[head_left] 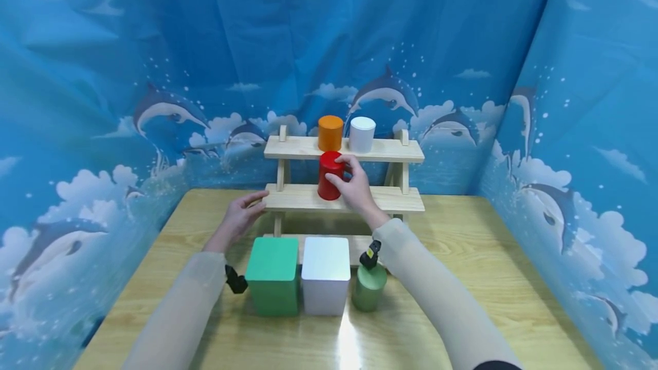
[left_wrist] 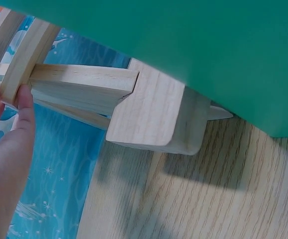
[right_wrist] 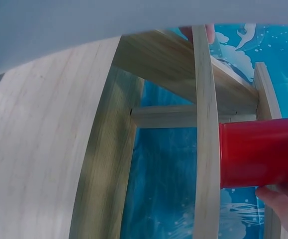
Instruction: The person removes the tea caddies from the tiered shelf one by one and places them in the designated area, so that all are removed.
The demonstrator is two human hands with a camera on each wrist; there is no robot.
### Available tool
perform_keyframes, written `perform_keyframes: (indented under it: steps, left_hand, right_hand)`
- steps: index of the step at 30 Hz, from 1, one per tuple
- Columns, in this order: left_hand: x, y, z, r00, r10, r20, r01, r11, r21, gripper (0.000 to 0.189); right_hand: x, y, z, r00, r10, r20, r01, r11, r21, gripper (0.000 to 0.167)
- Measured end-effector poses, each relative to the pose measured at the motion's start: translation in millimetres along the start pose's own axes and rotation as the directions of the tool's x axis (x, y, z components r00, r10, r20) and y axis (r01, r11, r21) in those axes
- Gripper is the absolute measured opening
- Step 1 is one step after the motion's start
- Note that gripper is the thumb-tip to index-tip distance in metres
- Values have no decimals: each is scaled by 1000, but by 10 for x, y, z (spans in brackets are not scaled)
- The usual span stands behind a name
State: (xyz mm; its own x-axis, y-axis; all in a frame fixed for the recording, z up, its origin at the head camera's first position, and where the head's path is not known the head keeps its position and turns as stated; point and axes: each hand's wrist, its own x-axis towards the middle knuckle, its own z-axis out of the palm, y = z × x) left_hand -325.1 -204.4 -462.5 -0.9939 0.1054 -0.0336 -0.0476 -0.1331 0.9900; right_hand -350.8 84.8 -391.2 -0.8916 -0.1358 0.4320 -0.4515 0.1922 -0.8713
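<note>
On the middle board of a wooden tiered shelf (head_left: 288,197) stands a red cylinder (head_left: 329,179). My right hand (head_left: 356,187) grips it from the right side, thumb in front. In the right wrist view the base of the red cylinder (right_wrist: 258,154) meets the board's surface. At the left end of that same board is my left hand (head_left: 243,216). The left wrist view shows the left hand (left_wrist: 9,149) pinching the board's end (left_wrist: 27,62) between thumb and fingers.
An orange cylinder (head_left: 330,133) and a white cylinder (head_left: 362,135) stand on the top board. Nearer me, in front of the lower board, are a green block (head_left: 272,278), a white block (head_left: 325,278) and a light green cylinder (head_left: 368,290). Blue dolphin-print curtains (head_left: 257,27) surround the table.
</note>
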Motion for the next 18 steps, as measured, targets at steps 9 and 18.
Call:
perform_keyframes:
  steps: [9, 18]
  left_hand:
    - [14, -25, 10, 1000, 21, -5, -21, 1000, -7, 47]
    - [19, -20, -1, 1000, 13, -3, -13, 1000, -11, 46]
  right_hand:
    - [-49, 10, -74, 997, -42, -65, 45, 998, 38, 39]
    - [-214, -313, -194, 999, -19, -35, 21, 996, 83, 41]
